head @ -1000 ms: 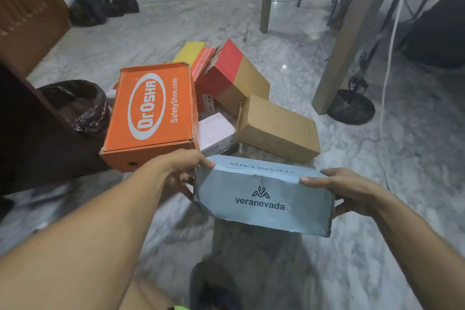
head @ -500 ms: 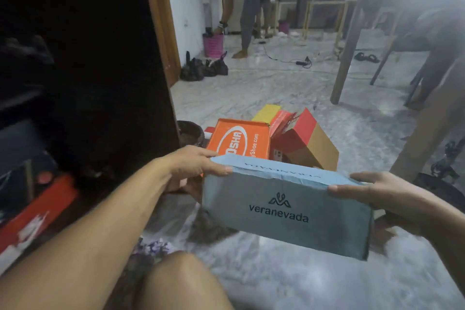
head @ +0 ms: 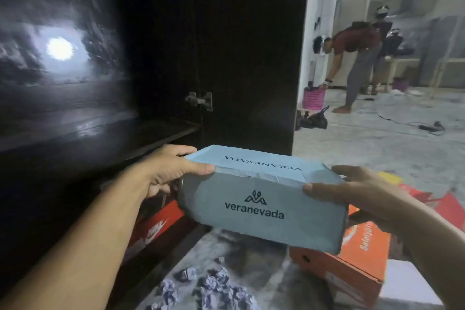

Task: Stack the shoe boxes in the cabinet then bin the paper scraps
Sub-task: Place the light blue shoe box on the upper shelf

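Both hands, left hand (head: 173,171) and right hand (head: 352,191), clasp the ends of the pale blue shoe box (head: 259,199) (light, dented, crushable cardboard) held before the dark cabinet (head: 176,58).

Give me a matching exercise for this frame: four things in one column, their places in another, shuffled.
Things:
1. blue box
2. red box
3. orange box
4. paper scraps

Places:
A. on the floor, bottom centre
B. low inside the dark cabinet
C. held up between left hand and right hand
D. on the floor, under the right forearm

Pairs: 1-C, 2-B, 3-D, 4-A
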